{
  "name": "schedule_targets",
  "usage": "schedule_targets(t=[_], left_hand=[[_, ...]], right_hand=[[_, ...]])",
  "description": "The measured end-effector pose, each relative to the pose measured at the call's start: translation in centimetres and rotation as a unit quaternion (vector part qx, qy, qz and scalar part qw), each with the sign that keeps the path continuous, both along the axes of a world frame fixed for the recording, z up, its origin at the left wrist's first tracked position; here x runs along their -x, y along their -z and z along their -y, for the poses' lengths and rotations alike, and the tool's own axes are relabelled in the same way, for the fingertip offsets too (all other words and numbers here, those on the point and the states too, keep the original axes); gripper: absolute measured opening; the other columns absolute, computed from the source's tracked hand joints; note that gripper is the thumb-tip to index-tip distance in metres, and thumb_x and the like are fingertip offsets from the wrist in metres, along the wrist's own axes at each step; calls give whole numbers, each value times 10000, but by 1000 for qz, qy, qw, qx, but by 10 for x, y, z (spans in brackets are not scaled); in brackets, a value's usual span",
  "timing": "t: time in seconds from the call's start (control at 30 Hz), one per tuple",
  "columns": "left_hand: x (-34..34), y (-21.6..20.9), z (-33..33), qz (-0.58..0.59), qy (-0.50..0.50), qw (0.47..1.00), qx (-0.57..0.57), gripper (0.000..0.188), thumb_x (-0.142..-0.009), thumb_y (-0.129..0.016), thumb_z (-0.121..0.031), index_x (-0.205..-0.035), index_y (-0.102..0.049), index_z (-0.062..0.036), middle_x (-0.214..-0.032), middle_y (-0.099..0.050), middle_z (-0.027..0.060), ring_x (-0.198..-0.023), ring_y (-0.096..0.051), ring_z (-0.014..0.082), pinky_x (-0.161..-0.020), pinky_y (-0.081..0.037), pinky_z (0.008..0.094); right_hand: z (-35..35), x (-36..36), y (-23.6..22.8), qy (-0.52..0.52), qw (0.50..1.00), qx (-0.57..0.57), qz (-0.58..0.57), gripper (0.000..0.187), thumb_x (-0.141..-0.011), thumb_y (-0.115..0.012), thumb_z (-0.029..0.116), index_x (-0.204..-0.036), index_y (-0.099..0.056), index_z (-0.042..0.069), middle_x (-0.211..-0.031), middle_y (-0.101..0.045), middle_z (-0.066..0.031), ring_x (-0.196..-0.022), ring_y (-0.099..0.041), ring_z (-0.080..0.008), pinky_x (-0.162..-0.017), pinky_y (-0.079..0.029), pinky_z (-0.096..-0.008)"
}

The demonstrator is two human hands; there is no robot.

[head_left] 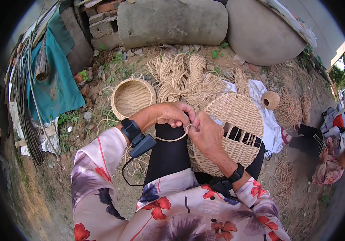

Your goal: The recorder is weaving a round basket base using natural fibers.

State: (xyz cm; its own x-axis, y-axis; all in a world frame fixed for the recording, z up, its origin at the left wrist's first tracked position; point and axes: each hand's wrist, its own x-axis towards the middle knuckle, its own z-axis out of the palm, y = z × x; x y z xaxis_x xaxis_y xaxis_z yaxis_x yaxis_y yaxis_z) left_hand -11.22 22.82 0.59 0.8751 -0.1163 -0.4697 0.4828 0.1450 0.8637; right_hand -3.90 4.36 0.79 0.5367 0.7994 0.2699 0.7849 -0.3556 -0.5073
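Observation:
Above my lap, my left hand (174,114) and my right hand (207,133) meet, fingertips pinched together on a tan cord. A loop of this cord (172,139) hangs below the fingers across my dark trouser leg. Against my right thigh leans a round woven panel (236,112) of the same straw-coloured fibre. A band of open gaps crosses its middle, with bare strands between the woven parts. My right forearm lies over its near left part. Exactly how the cord is wound between the fingertips is too small to tell.
Beyond my hands sit a round woven basket (134,96) and heaped hanks of cord (188,74). A ball of cord (271,100) rests by a white sheet (259,90). Scissors (268,155) show beside my right leg. Another person (329,164) sits at far right. Concrete cylinders (172,22) stand behind.

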Motion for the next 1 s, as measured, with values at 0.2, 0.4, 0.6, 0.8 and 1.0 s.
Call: schedule_targets(t=[0.2, 0.4, 0.6, 0.8, 1.0], left_hand=[[2, -1, 6, 71, 7, 989, -132, 138, -817, -688, -70, -934, -615, -64, -696, -609, -14, -524, -548, 54, -469, -451, 199], [9, -2, 7, 60, -3, 989, -135, 94, -841, -678, -76, -917, -627, -53, -732, -623, -11, -569, -588, 65, -518, -495, 206], [8, -10, 12, 15, -9, 984, -178, 156, -828, -750, -124, -934, -662, -50, -755, -641, -13, -611, -595, 58, -549, -513, 207], [10, -6, 8, -8, 1, 985, -172, 170, -829, -758, -140, -939, -666, -49, -769, -648, -7, -613, -591, 58, -546, -516, 213], [8, 2, 15, 17, -76, 982, -174, 160, -834, -756, -151, -907, -663, -43, -738, -632, -11, -585, -581, 53, -517, -502, 198]], right_hand=[[26, -34, 4, -92, 932, -127, -327, 153, -845, -685, 58, -919, -555, 26, -741, -594, -46, -631, -578, -146, -600, -478, -300], [38, -31, -9, -84, 951, -118, -272, 81, -877, -639, 26, -950, -605, 16, -779, -617, -34, -657, -557, -81, -597, -478, -263], [37, -30, -10, -75, 969, -95, -214, 91, -884, -635, 33, -967, -605, 12, -778, -634, -82, -667, -604, -142, -614, -498, -299], [36, -33, -2, -119, 978, -107, -135, 111, -851, -619, -9, -954, -619, 33, -831, -614, -109, -719, -643, -243, -640, -507, -353], [36, -31, 3, -201, 972, -123, -10, 192, -817, -562, -64, -964, -633, 37, -815, -568, -139, -698, -608, -300, -629, -488, -390]])
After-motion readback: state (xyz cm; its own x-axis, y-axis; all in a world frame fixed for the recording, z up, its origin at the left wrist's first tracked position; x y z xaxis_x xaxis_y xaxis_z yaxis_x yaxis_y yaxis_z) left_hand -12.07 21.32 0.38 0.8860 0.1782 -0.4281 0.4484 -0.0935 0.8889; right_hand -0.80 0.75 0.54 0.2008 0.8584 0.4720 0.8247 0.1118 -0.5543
